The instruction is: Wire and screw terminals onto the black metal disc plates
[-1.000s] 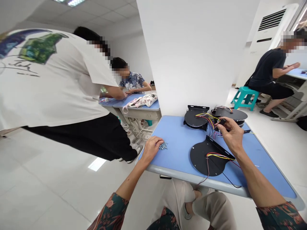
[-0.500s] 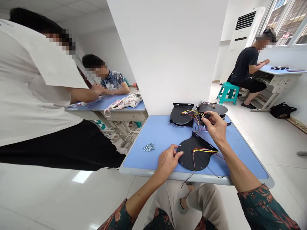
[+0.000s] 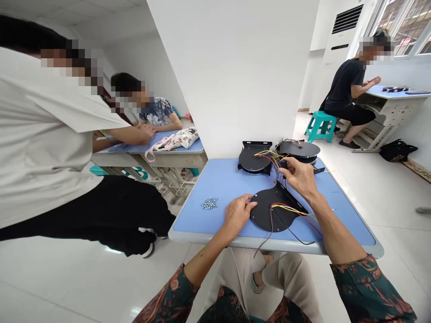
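Left hand (image 3: pixel 238 212): thumb on the top of the front plate (image 3: pixel 264 220), at its left rim; fingertips at the edge. Whether it clamps the rim or merely rests there, cannot tell.

Right hand (image 3: pixel 301 176): thumb and fingers drawn together, pinching a small black part (image 3: pixel 283 164) above the table, behind the plate's flange. The part is mostly covered by the fingers; its shape cannot be made out.

Front plate: black, rounded, lying flat near the table's (image 3: pixel 222 177) front edge, flange toward the back right. Wires (image 3: pixel 286 205) rise from its middle; yellow, white and red run right, a brown one reaches over the near edge.

Screws (image 3: pixel 209 203): one loose heap, left of the plate, apart from both hands.

Rear units: two, black, round; left unit (image 3: pixel 252 158) and right unit (image 3: pixel 299 149), side by side at the back, wires trailing between them.

Step in hand, as judged: handling the black part with the plate steadied. The next move seems to call for a firm pinch, the plate kept from sliding, and fingers clear of the wires.
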The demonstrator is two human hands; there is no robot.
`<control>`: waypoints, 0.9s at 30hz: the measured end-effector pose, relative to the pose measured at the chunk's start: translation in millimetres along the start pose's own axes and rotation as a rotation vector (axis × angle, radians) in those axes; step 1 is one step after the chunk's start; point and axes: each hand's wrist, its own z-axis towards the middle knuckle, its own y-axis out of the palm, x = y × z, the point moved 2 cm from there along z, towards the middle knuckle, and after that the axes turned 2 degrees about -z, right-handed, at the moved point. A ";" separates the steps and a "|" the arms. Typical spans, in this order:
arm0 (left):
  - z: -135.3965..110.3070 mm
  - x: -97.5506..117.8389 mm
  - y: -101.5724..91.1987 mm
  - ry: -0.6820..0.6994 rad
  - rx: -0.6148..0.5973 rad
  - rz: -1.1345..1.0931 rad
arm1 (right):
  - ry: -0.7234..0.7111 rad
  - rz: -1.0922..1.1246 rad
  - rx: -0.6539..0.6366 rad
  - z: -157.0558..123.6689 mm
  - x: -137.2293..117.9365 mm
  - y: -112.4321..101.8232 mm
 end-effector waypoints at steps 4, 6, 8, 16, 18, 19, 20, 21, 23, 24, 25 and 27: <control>21.6 -0.2 -4.3 0.093 -0.048 0.020 | 0.070 0.104 0.096 3.7 1.7 -12.5; 34.0 -1.2 -5.7 0.169 -0.079 0.013 | 0.138 0.236 0.143 5.2 4.1 -16.7; 46.2 -2.5 -5.9 0.239 -0.115 -0.005 | 0.207 0.387 0.165 6.0 6.5 -17.2; 76.5 -1.9 -0.1 0.427 -0.205 0.023 | 0.236 0.670 0.065 2.7 7.8 -4.2; 78.2 3.1 1.9 0.427 -0.189 0.057 | 0.230 0.605 0.107 0.3 6.8 -1.6; 78.5 6.5 3.4 0.415 -0.169 0.068 | 0.220 0.563 0.126 -1.3 5.5 -0.1; 78.7 10.1 5.5 0.394 -0.148 0.072 | 0.205 0.531 0.132 -3.0 3.6 1.8; 78.6 13.8 8.3 0.370 -0.131 0.070 | 0.187 0.516 0.123 -4.8 1.1 3.9; 78.0 20.4 15.3 0.330 -0.107 0.052 | 0.158 0.528 0.066 -8.1 -4.3 8.8; 77.6 22.9 19.1 0.319 -0.100 0.039 | 0.151 0.543 0.032 -9.4 -6.8 10.9; 77.1 24.5 22.6 0.314 -0.092 0.023 | 0.150 0.551 0.002 -10.5 -8.9 12.7; 75.9 25.5 28.1 0.318 -0.065 -0.011 | 0.150 0.545 -0.046 -11.6 -11.6 15.1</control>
